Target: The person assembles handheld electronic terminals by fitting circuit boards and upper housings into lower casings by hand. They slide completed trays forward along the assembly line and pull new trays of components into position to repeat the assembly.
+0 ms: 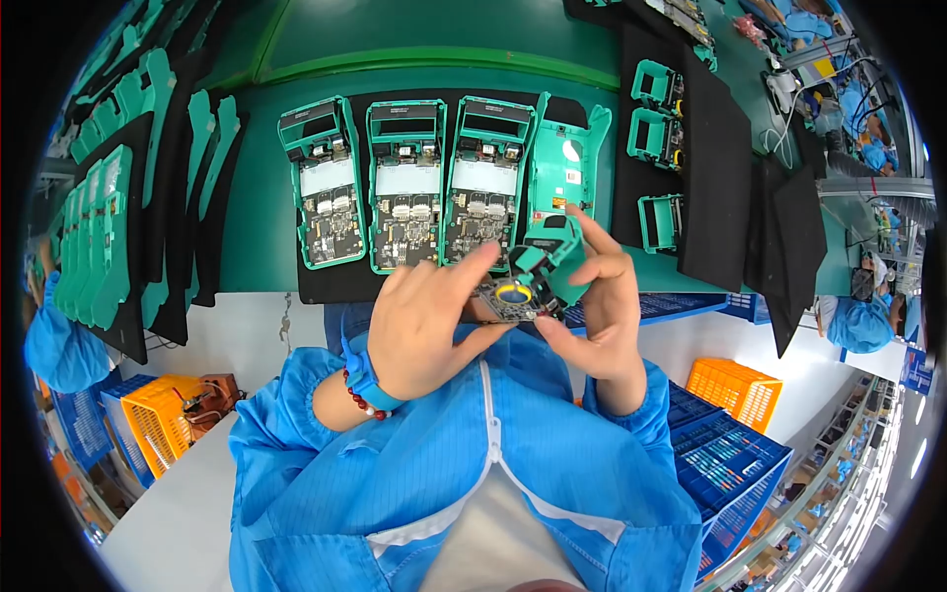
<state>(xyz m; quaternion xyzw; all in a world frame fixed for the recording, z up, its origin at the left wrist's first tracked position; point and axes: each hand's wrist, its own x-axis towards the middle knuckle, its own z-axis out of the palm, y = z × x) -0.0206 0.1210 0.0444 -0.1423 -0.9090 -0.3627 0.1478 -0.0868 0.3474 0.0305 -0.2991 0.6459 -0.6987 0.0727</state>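
Between my hands, just over the bench's near edge, is a green plastic device part with a circuit board (515, 295) that carries a round, yellow-ringed piece. My right hand (604, 306) grips its right side, fingers curled round the green housing (557, 247). My left hand (429, 314) pinches the board's left edge, thumb below and index finger above. Behind them lie three green housings with exposed boards, such as the left one (330, 212), the middle one (405, 202) and the right one (485, 197). A green shell (564, 163) with white labels lies to their right.
A black mat (330, 284) lies under the housings on the green bench (252, 197). Smaller green frames (659, 222) sit on black foam (715, 187) at right. Green shells (94, 237) stand at left. Blue crates (735, 464) and an orange crate (730, 390) are below right.
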